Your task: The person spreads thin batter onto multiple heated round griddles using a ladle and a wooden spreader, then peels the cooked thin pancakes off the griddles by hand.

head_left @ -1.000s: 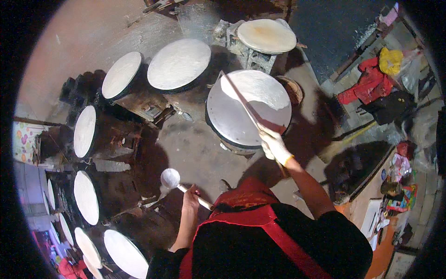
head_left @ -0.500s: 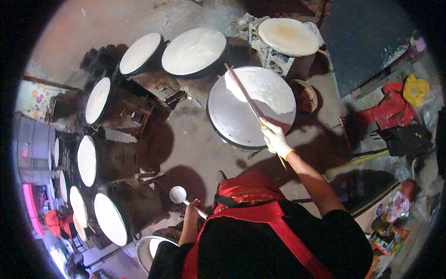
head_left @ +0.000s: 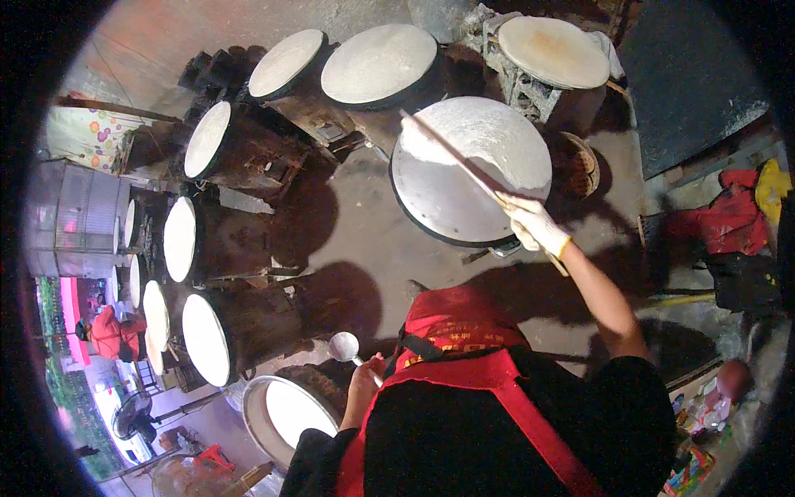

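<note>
My right hand (head_left: 537, 227), in a white work glove, is closed round a long flat wooden stick (head_left: 455, 151). The stick slants across a large round griddle (head_left: 431, 195). White batter (head_left: 497, 132) coats the griddle's far and right part in a streaky layer, and bare grey metal shows on the near left. My bare left hand (head_left: 366, 377) grips the handle of a ladle (head_left: 344, 346), held low at my left side. The ladle's bowl is just beyond a wide pot (head_left: 263, 406) of white liquid.
Round griddles on drum stoves, covered in white, curve along the left and back, one of them (head_left: 205, 340) near the pot. A stack of flat round sheets (head_left: 553, 51) lies at the far right, with a basket (head_left: 577, 166) below. A person in red (head_left: 116, 333) and a fan (head_left: 132, 416) are far left.
The whole view has shifted, so most things sit further right and higher. On the griddle the batter looks thinner and more streaked. Both hands keep their hold on the stick and the ladle.
</note>
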Demonstrator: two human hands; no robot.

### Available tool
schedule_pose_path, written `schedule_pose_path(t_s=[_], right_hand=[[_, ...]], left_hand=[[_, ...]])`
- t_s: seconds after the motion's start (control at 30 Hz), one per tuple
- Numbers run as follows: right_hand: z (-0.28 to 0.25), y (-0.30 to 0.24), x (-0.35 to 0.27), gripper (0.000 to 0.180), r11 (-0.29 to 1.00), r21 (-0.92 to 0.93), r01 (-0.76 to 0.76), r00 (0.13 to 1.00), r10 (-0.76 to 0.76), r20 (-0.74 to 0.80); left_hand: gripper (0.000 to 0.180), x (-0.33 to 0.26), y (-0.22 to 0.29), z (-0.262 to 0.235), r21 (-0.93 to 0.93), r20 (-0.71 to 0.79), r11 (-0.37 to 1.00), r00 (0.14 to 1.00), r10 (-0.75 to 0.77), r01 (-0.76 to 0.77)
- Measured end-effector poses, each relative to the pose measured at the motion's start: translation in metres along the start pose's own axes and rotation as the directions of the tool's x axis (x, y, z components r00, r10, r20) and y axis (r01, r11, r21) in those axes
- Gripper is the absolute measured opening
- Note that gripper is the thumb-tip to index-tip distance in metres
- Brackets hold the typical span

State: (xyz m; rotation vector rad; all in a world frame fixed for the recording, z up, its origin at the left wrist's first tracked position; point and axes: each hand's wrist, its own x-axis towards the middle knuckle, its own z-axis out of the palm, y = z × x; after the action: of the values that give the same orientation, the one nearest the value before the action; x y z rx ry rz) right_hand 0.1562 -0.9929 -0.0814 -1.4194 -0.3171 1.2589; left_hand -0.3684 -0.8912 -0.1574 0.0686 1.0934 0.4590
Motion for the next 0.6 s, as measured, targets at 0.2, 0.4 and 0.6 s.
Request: schedule_pose_path(t_s=[0.2, 0.4, 0.6], right_hand=[[-0.062, 0.009, -0.010, 0.039, 1.000, 0.004, 0.031, 0.999, -0.031, -0.039], [-0.033, -0.036, 0.005, 0.036, 0.990, -0.112, -0.088, 0.994, 0.095, 0.058], [-0.089, -0.020, -0.020, 0.038, 0.978, -0.197, -0.072, 0.988, 0.096, 0.120]], left_hand=[[0.014, 0.034, 0.015, -0.027, 0.151, 0.027, 0.987, 0.999, 0.045, -0.049], [0.014, 0.011, 0.030, 0.011, -0.066, -0.178, 0.996, 0.981, -0.076, 0.065], [0.010, -0.027, 0.026, 0.049, 0.078, -0.233, 0.997, 0.972, 0.019, -0.001]])
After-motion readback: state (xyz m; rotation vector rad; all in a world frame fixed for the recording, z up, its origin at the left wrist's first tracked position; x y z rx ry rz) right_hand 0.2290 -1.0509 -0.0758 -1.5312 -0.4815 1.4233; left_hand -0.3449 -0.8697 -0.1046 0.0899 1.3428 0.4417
